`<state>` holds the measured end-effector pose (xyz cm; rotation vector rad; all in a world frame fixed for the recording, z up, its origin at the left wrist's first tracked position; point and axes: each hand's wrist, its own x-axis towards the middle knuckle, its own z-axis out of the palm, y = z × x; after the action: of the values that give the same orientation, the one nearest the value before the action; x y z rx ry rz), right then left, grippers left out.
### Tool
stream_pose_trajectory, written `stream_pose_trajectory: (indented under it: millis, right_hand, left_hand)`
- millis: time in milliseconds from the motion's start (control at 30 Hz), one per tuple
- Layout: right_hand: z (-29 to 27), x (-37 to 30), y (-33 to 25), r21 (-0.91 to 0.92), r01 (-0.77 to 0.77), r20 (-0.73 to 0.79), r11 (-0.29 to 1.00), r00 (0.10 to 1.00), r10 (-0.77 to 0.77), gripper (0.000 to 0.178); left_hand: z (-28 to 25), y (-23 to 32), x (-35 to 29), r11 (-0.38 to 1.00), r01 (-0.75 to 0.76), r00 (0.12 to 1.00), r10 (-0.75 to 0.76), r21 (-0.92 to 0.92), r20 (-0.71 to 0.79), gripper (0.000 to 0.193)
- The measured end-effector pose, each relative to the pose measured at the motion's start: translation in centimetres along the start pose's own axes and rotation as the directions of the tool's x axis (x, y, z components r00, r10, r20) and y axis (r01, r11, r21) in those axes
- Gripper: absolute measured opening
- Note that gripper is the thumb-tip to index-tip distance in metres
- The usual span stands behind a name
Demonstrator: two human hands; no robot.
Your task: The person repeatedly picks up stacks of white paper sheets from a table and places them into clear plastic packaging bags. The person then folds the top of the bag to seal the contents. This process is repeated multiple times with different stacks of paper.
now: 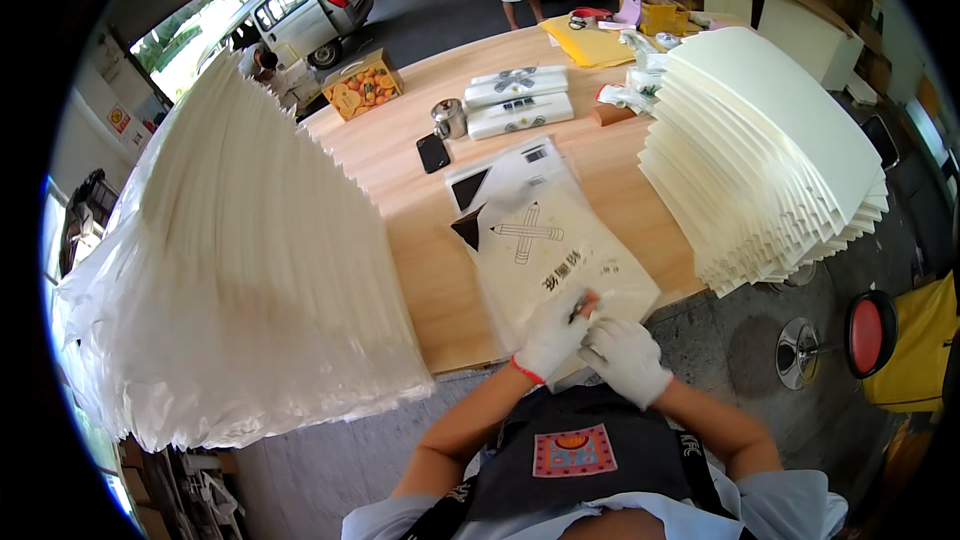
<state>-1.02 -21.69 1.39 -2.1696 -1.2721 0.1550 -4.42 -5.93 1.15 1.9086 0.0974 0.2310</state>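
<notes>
A cream-coloured pack of paper [560,250], printed with crossed pencils, lies at a slant at the table's near edge, in what looks like a clear plastic sleeve. Over its near end, my left hand [552,336], in a white glove with a red cuff, has its fingers curled. Something orange-brown and dark shows at its fingertips, too small to name. Close against it is my gloved right hand [628,358], fingers bent together at the near end of the pack; what they pinch is hidden. Beneath the pack's far end lie more printed clear sleeves [535,155].
Tall stacks flank me: plastic-wrapped white sheets [260,240] on the left, fanned cream sheets [770,140] on the right. Farther back are a phone [433,153], a metal mug [449,119], wrapped packs [518,115] and a fruit box [363,86]. A red-seated stool [872,334] stands right.
</notes>
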Motion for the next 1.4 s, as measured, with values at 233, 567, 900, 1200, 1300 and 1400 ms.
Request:
stream_pose_trajectory:
  millis: [233,567,900,1200,1300,1400]
  right_hand:
    - [0.7,-2.0,5.5,-0.423,-0.480,0.004,0.769,0.848,0.531,0.020]
    - [-2.3,-8.1,-1.2,-0.494,-0.028,0.222,0.869,0.962,0.158,0.027]
    - [-3.5,-4.5,1.5,-0.531,-0.104,0.370,0.841,0.864,0.341,0.029]
    - [2.5,-6.3,11.4,0.033,-0.674,0.245,0.738,0.721,0.648,0.045]
    - [5.4,-4.4,10.3,0.426,-0.733,0.250,0.530,0.659,0.710,0.046]
    - [6.6,-3.3,6.4,0.631,-0.610,0.238,0.478,0.740,0.630,0.044]
  left_hand:
    - [-0.4,-3.7,-7.7,0.748,-0.423,0.894,0.438,0.511,0.097,0.024]
    - [-2.6,-5.8,-19.6,0.791,0.248,0.705,-0.543,-0.559,-0.456,0.017]
    - [-3.8,-8.5,-16.6,0.838,0.398,0.882,-0.237,0.373,-0.408,0.017]
    - [-4.5,-12.2,-16.9,0.601,0.648,0.588,-0.785,-0.468,-0.194,0.018]
    - [-5.9,-5.6,-11.3,0.746,0.661,0.742,-0.632,0.087,-0.223,0.026]
    - [-8.4,5.8,-6.4,0.957,0.266,0.952,-0.242,0.116,-0.189,0.023]
